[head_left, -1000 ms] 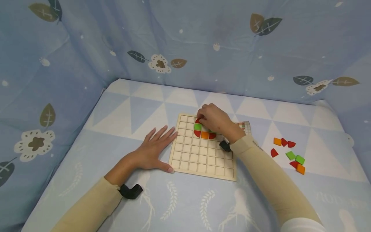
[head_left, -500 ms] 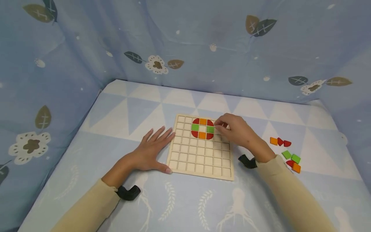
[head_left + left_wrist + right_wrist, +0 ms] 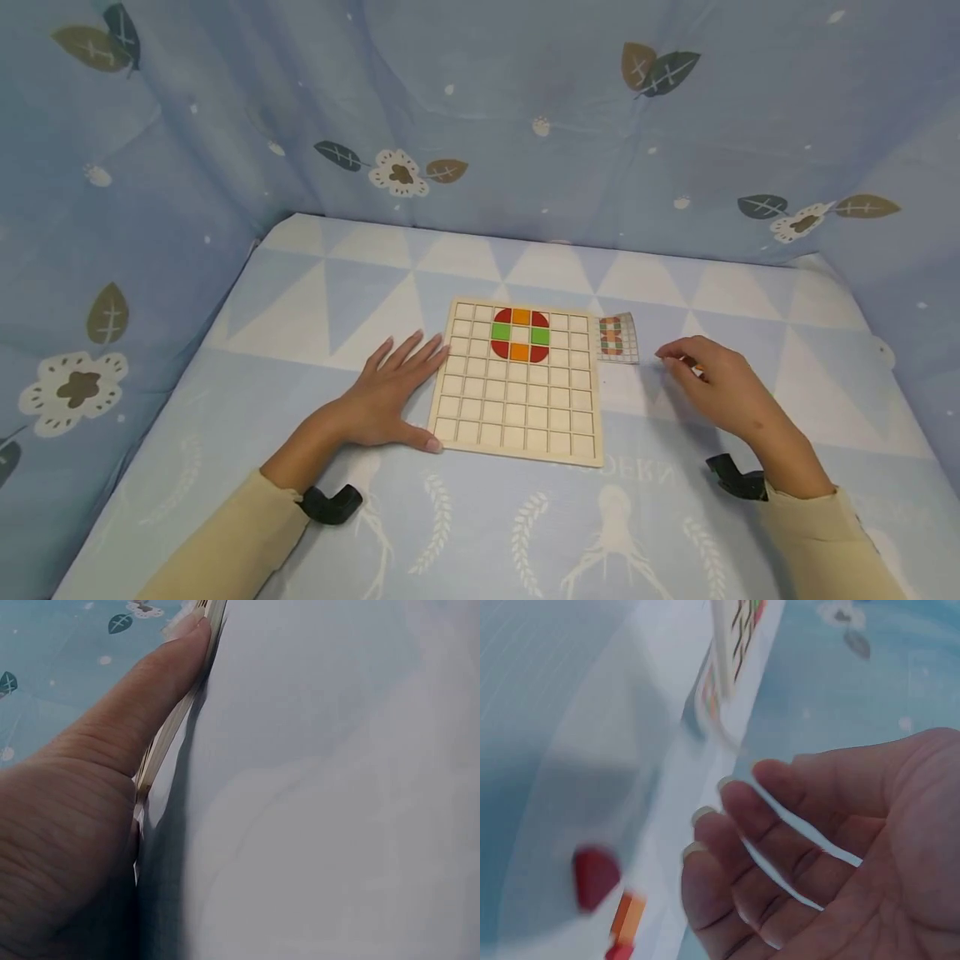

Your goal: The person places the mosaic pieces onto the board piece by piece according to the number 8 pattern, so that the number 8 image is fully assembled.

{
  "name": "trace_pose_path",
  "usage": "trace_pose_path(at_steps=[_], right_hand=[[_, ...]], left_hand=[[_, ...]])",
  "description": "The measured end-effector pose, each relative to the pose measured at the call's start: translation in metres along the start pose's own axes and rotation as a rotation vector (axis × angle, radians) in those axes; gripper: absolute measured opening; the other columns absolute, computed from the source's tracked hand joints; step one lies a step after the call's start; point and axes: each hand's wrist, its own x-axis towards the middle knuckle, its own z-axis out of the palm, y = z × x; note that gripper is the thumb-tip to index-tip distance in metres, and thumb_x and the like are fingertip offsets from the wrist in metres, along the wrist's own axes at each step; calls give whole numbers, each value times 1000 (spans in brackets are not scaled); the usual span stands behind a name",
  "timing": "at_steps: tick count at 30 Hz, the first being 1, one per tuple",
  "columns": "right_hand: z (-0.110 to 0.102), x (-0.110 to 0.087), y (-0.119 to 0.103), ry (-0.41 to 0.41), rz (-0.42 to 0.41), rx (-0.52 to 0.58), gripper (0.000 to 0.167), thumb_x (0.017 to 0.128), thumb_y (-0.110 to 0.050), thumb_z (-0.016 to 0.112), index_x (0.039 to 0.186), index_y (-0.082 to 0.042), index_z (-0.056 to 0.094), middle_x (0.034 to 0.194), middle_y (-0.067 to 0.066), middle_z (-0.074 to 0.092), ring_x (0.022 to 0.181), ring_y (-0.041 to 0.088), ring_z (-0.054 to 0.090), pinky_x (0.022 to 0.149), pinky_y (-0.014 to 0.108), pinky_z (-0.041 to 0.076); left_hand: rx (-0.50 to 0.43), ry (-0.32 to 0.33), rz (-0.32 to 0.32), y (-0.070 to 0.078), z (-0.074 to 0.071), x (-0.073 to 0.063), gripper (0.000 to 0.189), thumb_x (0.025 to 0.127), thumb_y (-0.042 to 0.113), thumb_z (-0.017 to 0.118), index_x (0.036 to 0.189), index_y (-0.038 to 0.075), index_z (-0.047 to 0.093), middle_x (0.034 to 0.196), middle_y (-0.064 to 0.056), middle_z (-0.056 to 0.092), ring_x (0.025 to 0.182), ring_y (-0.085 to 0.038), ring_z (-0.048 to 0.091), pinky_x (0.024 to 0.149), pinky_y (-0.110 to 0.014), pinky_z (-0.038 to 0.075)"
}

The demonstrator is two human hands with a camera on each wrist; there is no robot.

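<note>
While loose pieces [image 3: 628, 915] are being mostly hidden in the head view by the empty right hand [image 3: 720, 390], its fingers loosely bent, the board [image 3: 517, 400] on the cloth [image 3: 480, 525] is being touched at its left edge by the spread left hand [image 3: 381, 402].

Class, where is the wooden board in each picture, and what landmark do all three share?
Head: the wooden board lies near the middle, right of the left hand.
Left wrist: only its edge shows, a slanting strip up-left of centre, beside that hand.
Right wrist: part of it, top centre, up and left of the right hand.
Landmark: blue printed curtain; across the top, upper left and right side, respectively.
</note>
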Motion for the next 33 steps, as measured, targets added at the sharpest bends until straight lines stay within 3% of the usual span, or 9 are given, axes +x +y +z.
trace_pose_path(at_steps=[4,11,18,22,28,33], right_hand=[[-7,-12,18,-3,60,-29,22,104,-6,60,123,2,69,106,14,67,86,28,64,66,33,50],[-14,-25,38,-105,151,-54,33,100,-9,66,126,11,64,117,28,63,98,39,63,76,49,54],[-8,-34,45,-161,141,-55,44,90,-10,79,129,6,66,123,31,58,105,42,61,89,65,52],[-10,-33,50,-150,175,-45,50,90,-10,79,131,12,58,115,23,60,100,38,61,84,56,54],[-13,-28,61,-155,307,-33,70,91,-12,78,142,17,40,96,11,55,84,27,52,66,36,49],[-18,-30,66,-161,333,-14,65,93,-16,76,142,13,43,96,10,54,83,26,52,62,33,46]], left_hand=[[-11,5,0,0,-1,-1,130,72,72,83,169,17,17,176,-3,8,161,-29,-4,125,-57,-6],[-2,2,-13,0,1,-1,131,71,74,83,170,18,16,176,-1,7,161,-28,-4,125,-55,-7],[4,15,-15,1,5,-2,131,71,76,81,169,17,17,176,-3,9,161,-29,-3,125,-57,-5],[-2,24,-1,-1,4,-3,132,71,77,81,170,18,17,176,-2,9,161,-28,-4,125,-57,-5],[-14,31,7,-3,6,-4,132,71,79,79,170,19,16,176,0,8,161,-27,-5,125,-56,-6],[-26,27,9,-2,6,-3,132,71,79,79,170,19,16,175,-1,8,161,-27,-5,124,-57,-6]])
